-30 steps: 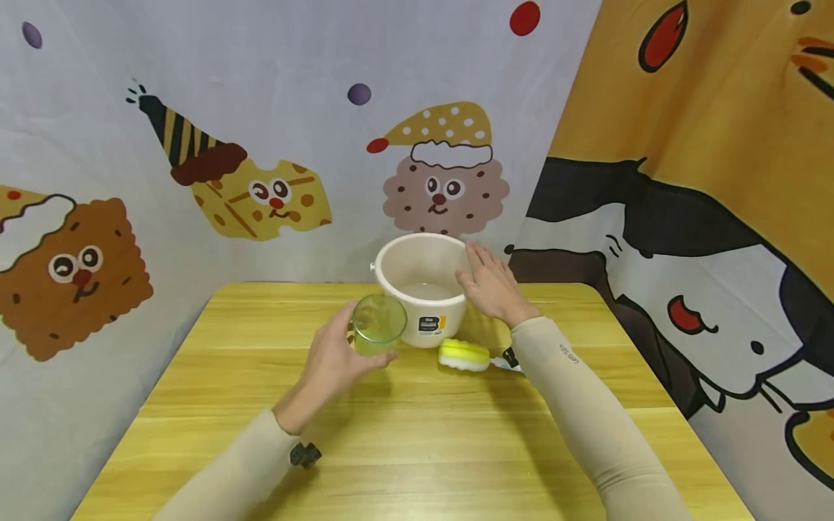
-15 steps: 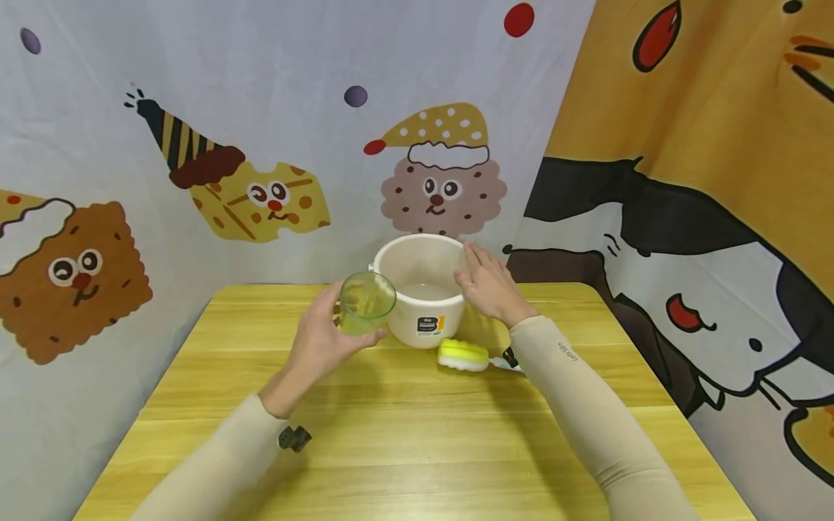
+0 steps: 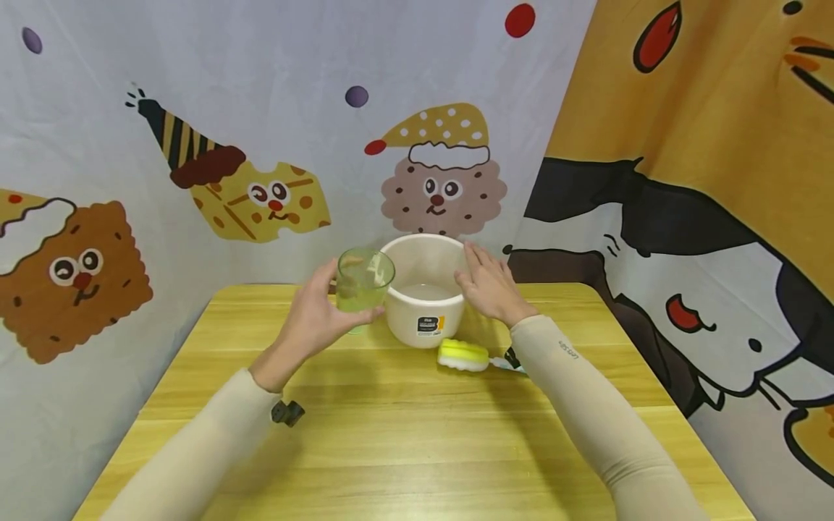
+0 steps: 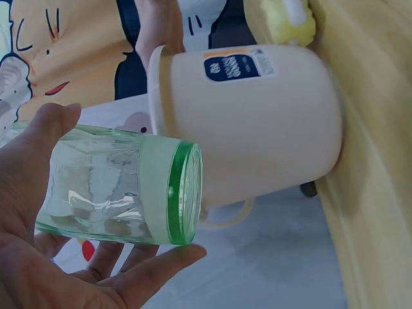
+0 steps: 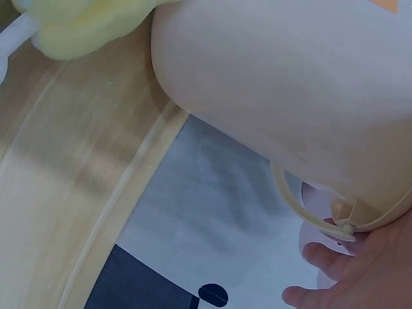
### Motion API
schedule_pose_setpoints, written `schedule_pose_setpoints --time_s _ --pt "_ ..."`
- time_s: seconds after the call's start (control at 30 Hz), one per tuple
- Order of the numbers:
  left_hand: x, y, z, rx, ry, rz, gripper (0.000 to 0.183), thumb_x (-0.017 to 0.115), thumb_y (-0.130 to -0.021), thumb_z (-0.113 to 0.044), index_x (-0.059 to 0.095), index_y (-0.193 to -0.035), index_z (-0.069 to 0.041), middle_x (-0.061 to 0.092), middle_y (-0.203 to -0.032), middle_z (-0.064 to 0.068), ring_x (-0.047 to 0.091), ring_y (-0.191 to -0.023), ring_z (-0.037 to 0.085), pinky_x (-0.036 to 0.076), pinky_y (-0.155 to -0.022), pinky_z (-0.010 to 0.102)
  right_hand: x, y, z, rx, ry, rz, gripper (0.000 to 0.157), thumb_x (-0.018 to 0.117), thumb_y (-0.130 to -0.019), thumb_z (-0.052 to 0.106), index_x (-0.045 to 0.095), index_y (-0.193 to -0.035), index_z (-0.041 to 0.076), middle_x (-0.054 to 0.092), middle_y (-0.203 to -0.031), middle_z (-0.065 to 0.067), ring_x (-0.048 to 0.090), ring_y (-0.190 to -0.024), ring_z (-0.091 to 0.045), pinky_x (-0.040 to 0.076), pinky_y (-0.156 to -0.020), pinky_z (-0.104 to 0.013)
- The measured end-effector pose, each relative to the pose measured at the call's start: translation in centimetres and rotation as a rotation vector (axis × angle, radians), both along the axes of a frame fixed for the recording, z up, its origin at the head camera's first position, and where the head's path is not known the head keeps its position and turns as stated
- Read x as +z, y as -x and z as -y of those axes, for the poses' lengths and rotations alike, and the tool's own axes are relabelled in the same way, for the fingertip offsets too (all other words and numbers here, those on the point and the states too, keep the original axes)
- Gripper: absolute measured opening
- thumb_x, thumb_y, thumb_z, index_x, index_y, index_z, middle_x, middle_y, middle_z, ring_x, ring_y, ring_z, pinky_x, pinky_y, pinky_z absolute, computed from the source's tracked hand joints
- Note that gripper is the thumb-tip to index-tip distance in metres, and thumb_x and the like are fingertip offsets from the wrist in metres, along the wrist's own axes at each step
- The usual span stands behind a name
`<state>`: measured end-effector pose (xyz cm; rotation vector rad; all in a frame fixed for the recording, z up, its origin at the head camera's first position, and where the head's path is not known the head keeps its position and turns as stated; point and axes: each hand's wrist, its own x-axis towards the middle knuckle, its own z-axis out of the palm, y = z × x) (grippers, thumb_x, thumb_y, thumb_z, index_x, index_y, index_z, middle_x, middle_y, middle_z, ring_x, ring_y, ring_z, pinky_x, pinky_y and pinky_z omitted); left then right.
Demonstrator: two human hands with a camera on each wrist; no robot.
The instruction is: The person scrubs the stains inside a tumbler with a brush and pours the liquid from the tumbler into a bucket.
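My left hand (image 3: pixel 306 318) grips a clear green drinking glass (image 3: pixel 365 282), its thumb and fingers around the side. In the left wrist view the glass (image 4: pixel 109 183) has a darker green ring near its base; whether it holds liquid I cannot tell. It is off the table, close to the left side of a cream plastic bucket (image 3: pixel 423 320). My right hand (image 3: pixel 491 286) rests at the bucket's right rim with its fingers mostly straight. In the right wrist view the right hand (image 5: pixel 367 270) is beside the pivot of the bucket handle (image 5: pixel 299 206).
A yellow and white sponge brush (image 3: pixel 462 355) lies in front of the bucket, its handle partly hidden by the right sleeve. The wooden table (image 3: pixel 404 441) ends just behind the bucket, against a cartoon-printed curtain (image 3: pixel 287 87).
My left hand has moved up, away from me and slightly left with the glass, which now stands more upright. The right hand has kept its place on the bucket.
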<state>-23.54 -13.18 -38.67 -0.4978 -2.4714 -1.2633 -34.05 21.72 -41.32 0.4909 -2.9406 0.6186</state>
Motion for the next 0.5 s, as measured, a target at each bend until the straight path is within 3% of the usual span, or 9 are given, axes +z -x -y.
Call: schedule_pose_setpoints --time_s 0.33,0.5 --pt "3.2 1.2 0.5 0.003 0.049 -0.004 0.088 0.107 -0.086 -0.032 0.062 -0.161 -0.023 0.075 -0.141 0.009 0.073 -0.126 0.034 0.070 -0.102 0.059 0.0 -0.1 0.0 0.008 0.007 -0.002 0.082 0.036 -0.121 0.050 0.016 -0.186 0.005 0.019 -0.196 -0.020 0.021 -0.181 -0.050 0.004 -0.147 -0.076" --pt "4.3 2.0 0.4 0.031 0.107 -0.006 0.088 0.106 -0.086 -0.040 0.062 -0.160 -0.022 0.074 -0.146 0.011 0.074 -0.123 0.035 0.069 -0.098 0.057 -0.1 0.1 -0.2 0.009 -0.007 -0.007 0.082 0.032 -0.121 0.051 0.015 -0.187 0.005 0.020 -0.195 -0.022 0.020 -0.180 -0.050 0.004 -0.147 -0.078"
